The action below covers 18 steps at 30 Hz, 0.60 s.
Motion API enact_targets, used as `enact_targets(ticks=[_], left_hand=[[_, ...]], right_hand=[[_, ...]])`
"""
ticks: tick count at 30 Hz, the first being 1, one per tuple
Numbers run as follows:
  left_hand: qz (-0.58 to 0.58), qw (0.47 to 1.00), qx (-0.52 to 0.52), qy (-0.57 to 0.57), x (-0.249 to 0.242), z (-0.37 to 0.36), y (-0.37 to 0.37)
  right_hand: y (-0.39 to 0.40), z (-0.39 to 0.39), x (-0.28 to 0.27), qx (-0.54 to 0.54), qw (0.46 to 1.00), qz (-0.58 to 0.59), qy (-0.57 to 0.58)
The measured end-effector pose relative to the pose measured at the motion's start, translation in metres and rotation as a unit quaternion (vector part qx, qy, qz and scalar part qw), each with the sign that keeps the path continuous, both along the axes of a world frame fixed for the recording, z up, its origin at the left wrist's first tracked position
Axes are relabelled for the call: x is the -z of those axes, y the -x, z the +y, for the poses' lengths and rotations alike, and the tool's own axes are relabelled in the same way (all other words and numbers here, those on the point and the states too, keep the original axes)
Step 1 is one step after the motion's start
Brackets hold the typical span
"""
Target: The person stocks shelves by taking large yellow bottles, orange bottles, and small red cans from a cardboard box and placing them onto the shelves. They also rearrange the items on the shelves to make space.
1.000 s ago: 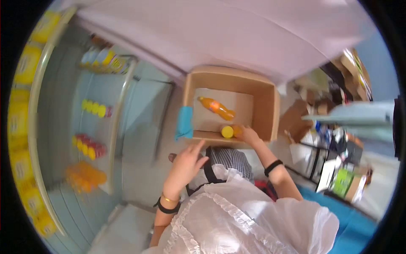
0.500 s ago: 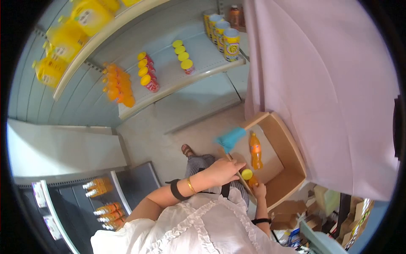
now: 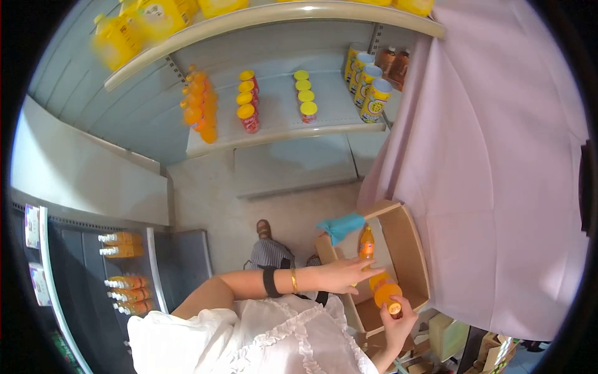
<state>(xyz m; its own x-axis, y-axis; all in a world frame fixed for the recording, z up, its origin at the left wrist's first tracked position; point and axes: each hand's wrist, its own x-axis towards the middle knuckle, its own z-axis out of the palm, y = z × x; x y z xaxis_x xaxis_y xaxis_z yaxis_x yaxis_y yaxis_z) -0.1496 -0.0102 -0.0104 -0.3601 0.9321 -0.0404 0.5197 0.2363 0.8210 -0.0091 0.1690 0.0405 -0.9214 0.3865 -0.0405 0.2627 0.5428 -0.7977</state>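
My right hand point(image 3: 398, 316) is closed on the cap end of an orange soda bottle point(image 3: 385, 291), which tilts over the cardboard box point(image 3: 411, 249) with its cap toward me. My left hand point(image 3: 347, 275) reaches over the box's near side. Its fingers are stretched out beside the bottle, and a bit of yellow shows under them, too small to name. Inside the box lies a second orange soda bottle point(image 3: 367, 242), partly covered by my left fingers. A blue cloth-like piece point(image 3: 341, 228) hangs over the box's far left corner.
Ahead, a shelf point(image 3: 280, 132) holds orange bottles point(image 3: 200, 109), red cans with yellow lids point(image 3: 248, 117), small yellow-lidded tubs point(image 3: 308, 111) and yellow canisters point(image 3: 375, 100). Yellow jugs point(image 3: 163, 15) stand above. A pink curtain point(image 3: 473, 156) hangs right. Bottles point(image 3: 129, 290) line a dark shelf at left.
The view has turned, so the shelves sit farther right. My right hand has raised the orange bottle from the box's near corner. My left hand has left the box's edge and stretched its fingers.
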Motion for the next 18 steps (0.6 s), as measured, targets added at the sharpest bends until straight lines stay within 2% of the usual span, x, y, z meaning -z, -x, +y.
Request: enact_targets(ticks=[2, 5, 8, 10, 12, 14, 18], left_hand=[[0.043, 0.989, -0.037, -0.138, -0.014, -0.001, -0.003], [-0.004, 0.974, -0.091, -0.209, -0.024, -0.014, -0.005], [0.004, 0.972, -0.113, -0.206, -0.027, -0.057, 0.013], [0.000, 0.977, -0.103, -0.189, -0.034, -0.096, 0.026], [-0.016, 0.981, -0.095, -0.171, -0.034, -0.129, 0.032], [0.006, 0.972, -0.122, -0.202, -0.023, -0.159, 0.036], [0.011, 0.966, -0.185, -0.180, -0.015, -0.210, 0.029]], right_hand=[[0.016, -0.023, -0.028, -0.011, 1.000, -0.006, 0.002], [0.035, -0.059, -0.039, -0.042, 0.998, 0.043, 0.026], [0.056, -0.091, -0.035, -0.083, 0.989, 0.118, 0.017], [0.070, -0.127, -0.040, -0.107, 0.987, 0.099, 0.068], [0.082, -0.159, -0.045, -0.121, 0.990, 0.072, 0.029], [0.092, -0.188, -0.046, -0.165, 0.983, 0.067, 0.046], [0.106, -0.232, -0.037, -0.201, 0.977, 0.057, 0.037]])
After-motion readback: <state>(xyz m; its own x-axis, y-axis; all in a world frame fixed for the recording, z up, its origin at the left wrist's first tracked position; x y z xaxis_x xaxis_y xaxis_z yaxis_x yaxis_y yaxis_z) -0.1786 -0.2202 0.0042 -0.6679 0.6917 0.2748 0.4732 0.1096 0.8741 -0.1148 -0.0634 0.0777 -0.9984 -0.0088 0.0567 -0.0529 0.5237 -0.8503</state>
